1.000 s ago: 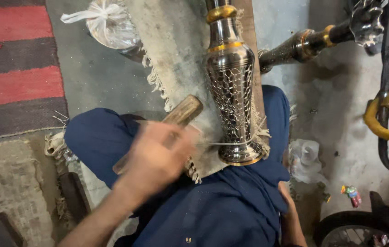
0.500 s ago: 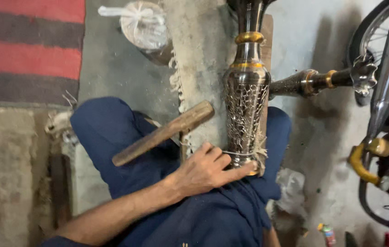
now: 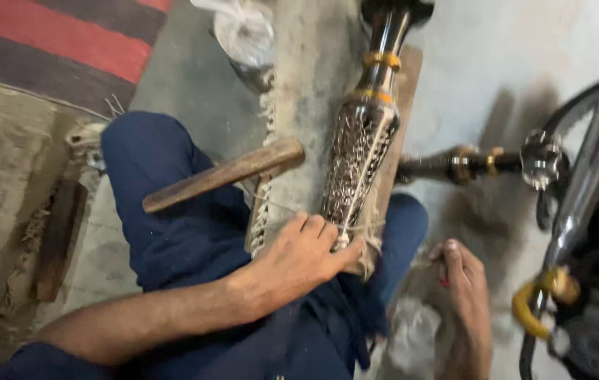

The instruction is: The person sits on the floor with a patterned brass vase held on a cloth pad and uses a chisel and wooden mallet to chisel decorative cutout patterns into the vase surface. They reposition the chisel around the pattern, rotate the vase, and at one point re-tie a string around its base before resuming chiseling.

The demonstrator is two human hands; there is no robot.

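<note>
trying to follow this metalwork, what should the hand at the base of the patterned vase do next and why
Probably take up the wooden mallet again. It lies loose across the blue-clad thigh, untouched, while the left hand only rests its fingertips on the foot of the pierced metal vase, which lies on the cloth-covered board. The other hand cannot be made out.

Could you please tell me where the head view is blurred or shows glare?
In the head view, glare streaks the engraved metal vase; the left hand at its base is fairly sharp, the wooden mallet slightly soft; the right hand and the bicycle frame smear with motion blur at the right edge.
</note>
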